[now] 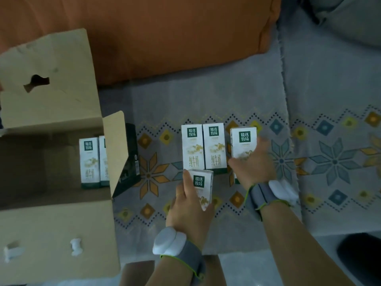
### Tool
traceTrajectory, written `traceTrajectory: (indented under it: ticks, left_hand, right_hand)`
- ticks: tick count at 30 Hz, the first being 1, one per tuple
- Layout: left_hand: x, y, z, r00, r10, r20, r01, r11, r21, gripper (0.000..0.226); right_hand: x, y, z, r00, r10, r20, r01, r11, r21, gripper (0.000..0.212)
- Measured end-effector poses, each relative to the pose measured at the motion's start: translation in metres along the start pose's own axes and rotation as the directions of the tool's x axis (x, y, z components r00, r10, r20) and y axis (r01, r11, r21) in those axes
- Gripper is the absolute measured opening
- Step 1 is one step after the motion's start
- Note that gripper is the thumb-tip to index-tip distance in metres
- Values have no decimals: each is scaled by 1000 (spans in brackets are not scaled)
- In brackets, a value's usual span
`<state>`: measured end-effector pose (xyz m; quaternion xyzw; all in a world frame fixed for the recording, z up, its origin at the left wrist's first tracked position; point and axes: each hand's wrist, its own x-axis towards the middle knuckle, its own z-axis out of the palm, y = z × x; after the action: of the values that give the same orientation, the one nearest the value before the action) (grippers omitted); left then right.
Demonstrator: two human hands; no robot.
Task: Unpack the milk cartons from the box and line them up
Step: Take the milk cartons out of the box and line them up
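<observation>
The head view is filled at the far side by an orange cushion [165,34], with a grey patterned cover [329,83] spread below it. A cardboard box [51,234] is seen open at the left, its flaps [47,79] folded back, well to the left of both hands. Inside it two milk cartons [89,162] are left standing against its right-hand wall; more may be hidden behind the near flap.

Out on the cover, two cartons [192,147] are stood side by side and touching, long axes upright, printed fronts toward the camera. A third carton [243,141] is gripped by the right hand [253,168], the fingers wrapped over its lower half; it is held just to the right of the standing pair and slightly tilted, with a narrow gap kept from the nearer one. A fourth carton [203,188] is clasped by the left hand [187,207], thumb and fingers closed around its sides, directly in front of the pair and just short of their bases.

The coming move is judged to turn on that narrow gap: the right-hand carton need only be straightened and set down beside the row's right end. Open cover is offered to the right of that grip, so the row can be extended there. The left-hand carton would have to be carried round, or the row begun anew leftward, where bare cover lies between the grip and the box.
</observation>
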<state>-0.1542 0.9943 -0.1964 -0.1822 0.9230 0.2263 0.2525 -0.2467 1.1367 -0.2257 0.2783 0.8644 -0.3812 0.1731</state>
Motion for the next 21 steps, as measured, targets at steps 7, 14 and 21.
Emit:
traceTrajectory:
  ticks: [7, 14, 21]
  left_hand:
    - [-4, -14, 16, 997, -73, 28, 73, 997, 6, 104]
    - [-3, -18, 19, 996, -81, 36, 79, 995, 59, 104]
    - [7, -27, 23, 993, -93, 68, 87, 993, 82, 103]
  right_hand:
    - [7, 10, 8, 999, 28, 43, -27, 999, -38, 74]
    - [11, 4, 14, 999, 45, 30, -42, 995, -85, 72]
    - [13, 5, 17, 996, 44, 84, -31, 988, -150, 68]
